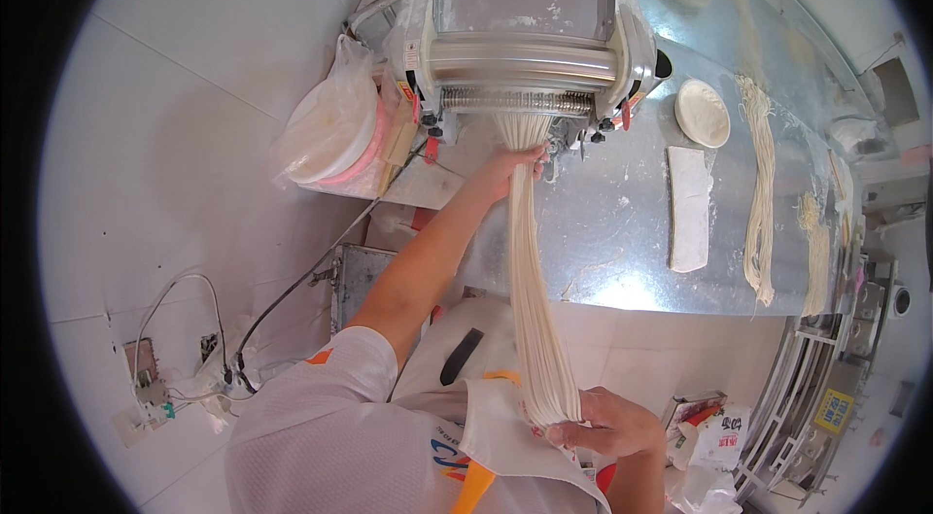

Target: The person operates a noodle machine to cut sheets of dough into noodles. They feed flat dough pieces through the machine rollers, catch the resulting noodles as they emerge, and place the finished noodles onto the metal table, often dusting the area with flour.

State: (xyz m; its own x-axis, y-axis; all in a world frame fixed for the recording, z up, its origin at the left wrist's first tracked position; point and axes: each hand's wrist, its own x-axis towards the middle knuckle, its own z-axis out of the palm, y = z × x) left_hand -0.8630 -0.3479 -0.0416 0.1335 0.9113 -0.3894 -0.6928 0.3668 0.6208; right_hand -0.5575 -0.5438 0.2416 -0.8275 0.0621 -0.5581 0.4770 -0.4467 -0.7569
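Closest in, the right hand (604,428) closes its grip on the lower end of a long bundle of fresh noodles (533,300), low by the person's white apron (505,446). Up top, the left hand (510,167) reaches to the noodle machine (525,38) — its grip wraps the strands just below the cutter rollers, where they come out. Between both hands the bundle runs taut and slightly slanted. On the floured metal surface (612,222) to the right lie a folded dough sheet (689,208), a round dough piece (702,112) and cut noodle hanks (760,193) — well apart from the hands.
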